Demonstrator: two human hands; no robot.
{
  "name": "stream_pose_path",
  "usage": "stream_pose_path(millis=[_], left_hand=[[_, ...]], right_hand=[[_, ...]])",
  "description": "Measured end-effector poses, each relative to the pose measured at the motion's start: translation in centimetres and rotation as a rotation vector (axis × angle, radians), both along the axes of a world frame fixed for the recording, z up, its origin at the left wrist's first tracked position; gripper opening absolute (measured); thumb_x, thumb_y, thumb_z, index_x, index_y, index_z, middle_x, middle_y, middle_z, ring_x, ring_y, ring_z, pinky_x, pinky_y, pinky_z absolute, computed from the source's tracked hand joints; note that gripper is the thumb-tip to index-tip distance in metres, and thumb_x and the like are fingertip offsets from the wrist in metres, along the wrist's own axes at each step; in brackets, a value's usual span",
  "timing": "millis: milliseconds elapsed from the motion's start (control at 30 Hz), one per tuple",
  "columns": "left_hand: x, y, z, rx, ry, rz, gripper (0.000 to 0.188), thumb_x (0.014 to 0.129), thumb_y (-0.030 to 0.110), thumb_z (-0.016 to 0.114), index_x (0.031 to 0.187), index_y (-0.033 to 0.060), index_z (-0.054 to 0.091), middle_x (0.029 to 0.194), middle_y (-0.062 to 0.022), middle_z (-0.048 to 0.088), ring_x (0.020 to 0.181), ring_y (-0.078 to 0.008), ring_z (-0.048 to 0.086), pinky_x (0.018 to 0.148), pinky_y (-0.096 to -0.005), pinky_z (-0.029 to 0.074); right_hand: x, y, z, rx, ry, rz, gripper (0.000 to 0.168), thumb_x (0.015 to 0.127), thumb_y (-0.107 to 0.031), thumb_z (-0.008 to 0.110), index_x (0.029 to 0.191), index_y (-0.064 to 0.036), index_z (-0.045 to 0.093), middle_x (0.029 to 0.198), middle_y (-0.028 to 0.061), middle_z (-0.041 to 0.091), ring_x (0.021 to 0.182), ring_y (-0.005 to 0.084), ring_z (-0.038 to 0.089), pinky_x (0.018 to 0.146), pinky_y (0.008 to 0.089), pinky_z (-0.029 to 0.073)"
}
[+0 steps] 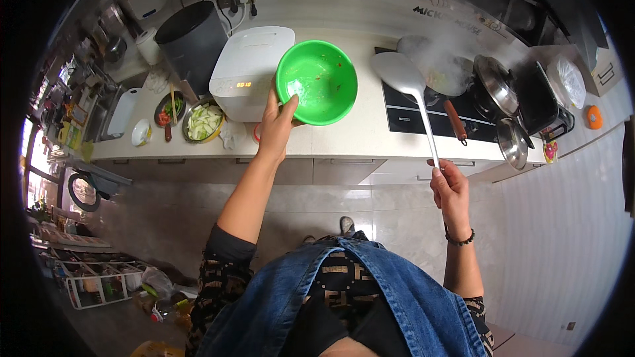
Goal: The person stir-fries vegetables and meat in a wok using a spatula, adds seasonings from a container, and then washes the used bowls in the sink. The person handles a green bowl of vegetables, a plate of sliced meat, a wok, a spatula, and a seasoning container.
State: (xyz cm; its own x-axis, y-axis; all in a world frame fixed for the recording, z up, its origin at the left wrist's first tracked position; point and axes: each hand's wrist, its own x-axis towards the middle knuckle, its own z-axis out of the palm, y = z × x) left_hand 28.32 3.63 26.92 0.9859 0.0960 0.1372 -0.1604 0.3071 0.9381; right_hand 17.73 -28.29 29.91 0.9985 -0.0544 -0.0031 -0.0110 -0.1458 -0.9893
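My left hand point(278, 121) grips the rim of a green plastic bowl point(322, 84), tilted so its inside faces me. Small red bits and a wet film cling to the bowl's inner surface. In my right hand point(450, 186) is the handle of a metal cooking spatula point(401, 73), its broad blade raised near the left part of the stove. Steam rises behind it from a wok point(454, 84) with a brown handle point(455, 121); the food inside is blurred by the steam.
A black gas stove point(421, 119) also bears a lidded steel pot point(496, 84). Left of the bowl stand a white rice cooker point(253, 69), a bowl of cut pale-green vegetable point(204, 123), a small pan with chopped red and green pieces point(167, 109) and a white bowl point(142, 132). A sink point(101, 109) lies further left.
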Motion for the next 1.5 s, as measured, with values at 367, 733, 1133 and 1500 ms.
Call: stream_pose_path(millis=[367,733,1133,1500], left_hand=[[-4.5,0.2,-4.0,-0.072,0.166,0.127,0.049,0.092,0.018,0.047,0.137,0.0118,0.029,0.125,-0.0089,0.044,0.108,-0.0198,0.051,0.073,-0.0343,0.052],[-11.2,3.2,-10.2,-0.259,0.307,0.388,0.050,0.090,0.025,0.051,0.134,0.0074,0.033,0.128,-0.0123,0.043,0.112,-0.0267,0.049,0.078,-0.0422,0.049],[-22.6,10.5,-15.2,-0.298,0.445,0.932,0.055,0.087,0.029,0.055,0.133,0.0072,0.034,0.132,-0.0142,0.037,0.118,-0.0293,0.042,0.093,-0.0425,0.042],[-25.8,14.1,-13.7,-0.387,0.308,1.059,0.054,0.088,0.034,0.055,0.129,0.0042,0.037,0.123,-0.0121,0.047,0.099,-0.0234,0.057,0.080,-0.0362,0.052]], right_hand=[[-2.2,-6.2,-1.0,0.328,0.198,-0.138,0.039,0.095,-0.028,0.043,0.129,-0.012,0.039,0.061,-0.0058,0.038,0.040,0.0024,0.027,0.035,0.0165,0.020],[10.1,-19.9,3.2,-0.636,-0.121,-0.162,0.042,0.092,-0.013,0.050,0.133,-0.013,0.043,0.066,-0.0044,0.043,0.059,0.0046,0.036,0.053,0.0178,0.032],[25.2,-22.4,1.7,-1.604,-0.255,-0.079,0.018,0.081,-0.022,0.054,0.092,-0.017,0.068,0.080,0.0149,0.064,0.076,0.0344,0.061,0.065,0.0429,0.050],[29.2,-21.0,-0.3,-1.624,-0.609,0.246,0.024,0.089,-0.019,0.044,0.086,-0.006,0.064,0.074,0.0175,0.061,0.071,0.0352,0.061,0.059,0.0442,0.048]])
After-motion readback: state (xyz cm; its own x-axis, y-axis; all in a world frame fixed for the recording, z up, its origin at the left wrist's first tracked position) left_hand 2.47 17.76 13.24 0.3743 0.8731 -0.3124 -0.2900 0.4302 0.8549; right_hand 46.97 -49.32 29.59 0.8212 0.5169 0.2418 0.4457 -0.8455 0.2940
